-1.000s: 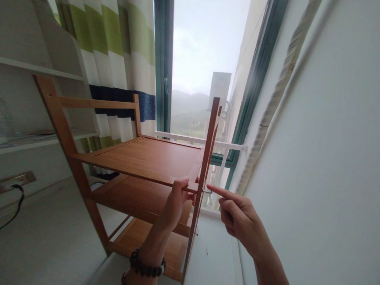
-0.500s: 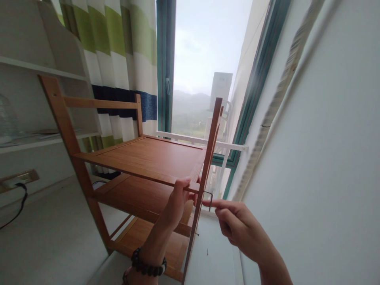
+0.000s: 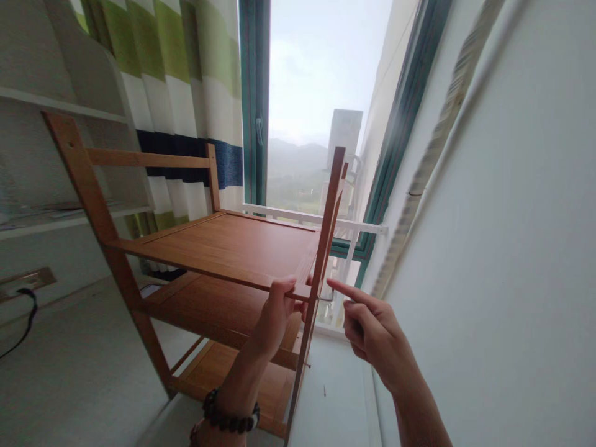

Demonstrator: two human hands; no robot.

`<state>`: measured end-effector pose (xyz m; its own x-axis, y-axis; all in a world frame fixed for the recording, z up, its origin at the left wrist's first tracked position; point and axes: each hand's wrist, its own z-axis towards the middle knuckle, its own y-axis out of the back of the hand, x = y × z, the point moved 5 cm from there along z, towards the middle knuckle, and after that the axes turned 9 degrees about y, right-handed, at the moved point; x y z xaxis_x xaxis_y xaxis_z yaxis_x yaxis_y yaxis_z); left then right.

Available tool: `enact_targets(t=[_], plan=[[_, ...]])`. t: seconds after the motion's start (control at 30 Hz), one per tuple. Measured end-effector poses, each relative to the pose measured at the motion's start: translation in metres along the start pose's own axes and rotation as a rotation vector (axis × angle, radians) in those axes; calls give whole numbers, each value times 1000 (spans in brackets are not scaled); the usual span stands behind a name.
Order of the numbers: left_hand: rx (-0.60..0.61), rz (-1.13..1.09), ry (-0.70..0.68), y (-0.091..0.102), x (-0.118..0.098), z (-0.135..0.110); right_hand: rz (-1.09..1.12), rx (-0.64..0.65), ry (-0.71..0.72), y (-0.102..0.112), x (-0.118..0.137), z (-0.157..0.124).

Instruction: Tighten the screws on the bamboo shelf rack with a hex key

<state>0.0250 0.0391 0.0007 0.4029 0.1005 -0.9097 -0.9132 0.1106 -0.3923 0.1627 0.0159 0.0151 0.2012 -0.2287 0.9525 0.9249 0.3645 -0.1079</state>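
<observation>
A brown wooden shelf unit (image 3: 223, 243) with several tiers stands tilted in view. My left hand (image 3: 274, 316), with a dark bead bracelet on its wrist, is closed around the front right corner of the upper board, thumb on top and fingers partly hidden beneath. A thin L-shaped hex key (image 3: 326, 299) sticks out from the outer side of the right front post (image 3: 321, 248), its free arm pointing up. My right hand (image 3: 372, 329) is beside it, index finger stretched to the key's upper end, the other fingers curled without gripping it.
A screw (image 3: 308, 365) protrudes from the post lower down. Another small screw (image 3: 325, 391) is below, to the right of the post. Behind are a striped curtain (image 3: 177, 81), a window with a white rail (image 3: 298, 216), and a white wall (image 3: 512, 217) at right.
The hex key's free arm has swung from pointing down to pointing up. My right index finger has risen with it. My left hand keeps its hold on the shelf.
</observation>
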Motion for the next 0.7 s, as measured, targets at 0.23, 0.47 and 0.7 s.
enact_targets(t=[0.23, 0.47, 0.7], plan=[[-8, -25, 24, -1, 0, -1, 78, 222, -47, -12, 5, -20], [2, -18, 2, -1, -1, -2, -131, 64, -9, 0, -1, -6], [18, -25, 5, -3, -1, -1, 17, 160, 10, -7, 6, -13]])
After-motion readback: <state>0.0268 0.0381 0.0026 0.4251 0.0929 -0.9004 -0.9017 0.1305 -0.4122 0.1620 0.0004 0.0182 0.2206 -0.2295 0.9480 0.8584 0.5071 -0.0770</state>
